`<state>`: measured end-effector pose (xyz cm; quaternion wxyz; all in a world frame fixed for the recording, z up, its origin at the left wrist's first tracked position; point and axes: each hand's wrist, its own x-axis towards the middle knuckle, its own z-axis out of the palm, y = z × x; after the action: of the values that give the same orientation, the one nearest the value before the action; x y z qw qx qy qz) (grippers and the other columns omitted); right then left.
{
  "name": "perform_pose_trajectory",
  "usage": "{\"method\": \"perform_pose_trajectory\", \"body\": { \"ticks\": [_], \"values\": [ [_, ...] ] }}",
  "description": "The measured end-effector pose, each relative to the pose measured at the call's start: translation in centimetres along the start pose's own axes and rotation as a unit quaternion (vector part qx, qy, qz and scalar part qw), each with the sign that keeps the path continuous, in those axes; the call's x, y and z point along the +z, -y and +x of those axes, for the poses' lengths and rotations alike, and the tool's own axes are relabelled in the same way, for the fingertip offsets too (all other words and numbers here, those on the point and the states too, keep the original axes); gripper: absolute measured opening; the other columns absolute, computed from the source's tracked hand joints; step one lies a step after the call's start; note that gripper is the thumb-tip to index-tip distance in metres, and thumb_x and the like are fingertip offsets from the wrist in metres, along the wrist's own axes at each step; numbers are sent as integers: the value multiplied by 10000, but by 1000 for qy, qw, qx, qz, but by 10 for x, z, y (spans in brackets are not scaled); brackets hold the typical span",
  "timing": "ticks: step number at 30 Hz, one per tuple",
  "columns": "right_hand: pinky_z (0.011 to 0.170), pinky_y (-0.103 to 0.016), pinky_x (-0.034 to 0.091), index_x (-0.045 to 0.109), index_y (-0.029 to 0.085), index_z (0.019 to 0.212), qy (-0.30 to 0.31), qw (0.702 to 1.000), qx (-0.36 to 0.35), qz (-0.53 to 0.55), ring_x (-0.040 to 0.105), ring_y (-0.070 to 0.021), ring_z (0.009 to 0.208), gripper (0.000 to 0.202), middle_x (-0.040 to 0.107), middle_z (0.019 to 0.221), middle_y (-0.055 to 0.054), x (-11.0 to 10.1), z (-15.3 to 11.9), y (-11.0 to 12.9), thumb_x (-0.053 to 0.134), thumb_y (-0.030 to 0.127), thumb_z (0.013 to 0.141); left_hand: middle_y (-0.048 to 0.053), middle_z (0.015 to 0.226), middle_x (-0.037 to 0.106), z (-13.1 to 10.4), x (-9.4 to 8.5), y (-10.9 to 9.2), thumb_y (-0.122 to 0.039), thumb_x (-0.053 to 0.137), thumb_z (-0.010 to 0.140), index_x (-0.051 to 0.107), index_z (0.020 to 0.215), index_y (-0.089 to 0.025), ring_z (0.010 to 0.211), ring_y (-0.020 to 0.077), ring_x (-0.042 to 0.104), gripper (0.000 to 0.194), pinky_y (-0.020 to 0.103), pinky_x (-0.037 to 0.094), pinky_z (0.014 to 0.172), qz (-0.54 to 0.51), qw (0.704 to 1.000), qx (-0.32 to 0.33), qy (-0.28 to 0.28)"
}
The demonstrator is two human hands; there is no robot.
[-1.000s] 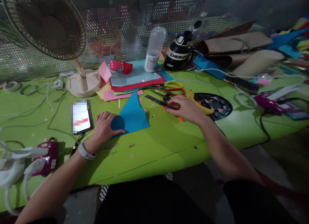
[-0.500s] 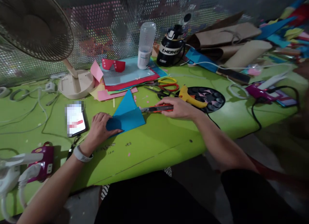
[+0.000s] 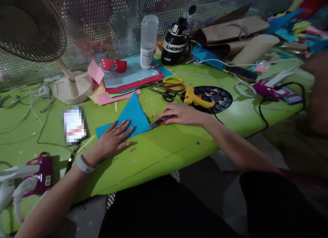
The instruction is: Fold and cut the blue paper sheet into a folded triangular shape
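A folded sheet of blue paper (image 3: 135, 116) lies on the green tabletop, a triangular part pointing away from me and a strip running left. My left hand (image 3: 114, 139) presses flat across its near left part, fingers outstretched, hiding some of it. My right hand (image 3: 183, 115) is closed around a black and orange-red utility knife (image 3: 161, 121). The knife points left, its tip at the paper's right corner; whether the blade lies inside the fold I cannot tell. Just beyond my right hand lie black-handled scissors (image 3: 167, 95) and a yellow glue gun (image 3: 196, 98).
The glue gun rests on a round black tray (image 3: 225, 98). Behind the blue paper are stacked coloured sheets (image 3: 130, 79), a clear bottle (image 3: 148, 43) and a black flask (image 3: 175, 46). A phone (image 3: 74, 126), fan (image 3: 73, 86) and purple power strip (image 3: 43, 173) stand left.
My left hand has slid right and flattened onto the paper. The paper's fold now lies flatter, with its left strip showing. My right hand has brought the knife slightly nearer me. The view has shifted.
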<state>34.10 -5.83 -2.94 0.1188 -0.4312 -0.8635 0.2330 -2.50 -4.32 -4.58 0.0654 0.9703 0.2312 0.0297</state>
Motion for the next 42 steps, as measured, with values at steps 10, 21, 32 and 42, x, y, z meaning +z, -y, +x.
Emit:
{"method": "perform_pose_trajectory", "body": {
  "ticks": [10,21,32,42],
  "values": [
    [865,-375,467,677,228,1245,-81,997,6,-19,562,-227,980,350,607,1077,-107,22,-22,0,544,367,953,62,1630,209,0,-5,-1,-574,396,970,246,1551,-294,1492,258,217,661,468,116,1228,-4,1000,13,-2],
    [825,-345,478,664,258,1261,-93,995,26,-9,576,-211,971,345,612,1071,-90,28,-33,8,534,371,962,54,1629,217,1,-5,-2,-583,402,964,265,1543,-302,1492,252,220,658,471,131,1229,-9,1000,7,-1],
    [801,-358,497,665,226,1260,-99,994,25,-40,585,-220,941,355,624,1028,-103,35,-32,24,515,371,973,53,1636,189,0,-4,-2,-605,365,965,228,1552,-298,1500,243,194,677,462,112,1230,1,1000,4,14],
    [775,-365,506,670,208,1242,-146,987,-25,-58,584,-213,896,341,618,984,-102,50,-29,28,519,357,976,89,1634,181,0,-3,-3,-615,337,969,221,1556,-252,1504,252,174,700,457,97,1225,19,1000,15,16]
  ]
}}
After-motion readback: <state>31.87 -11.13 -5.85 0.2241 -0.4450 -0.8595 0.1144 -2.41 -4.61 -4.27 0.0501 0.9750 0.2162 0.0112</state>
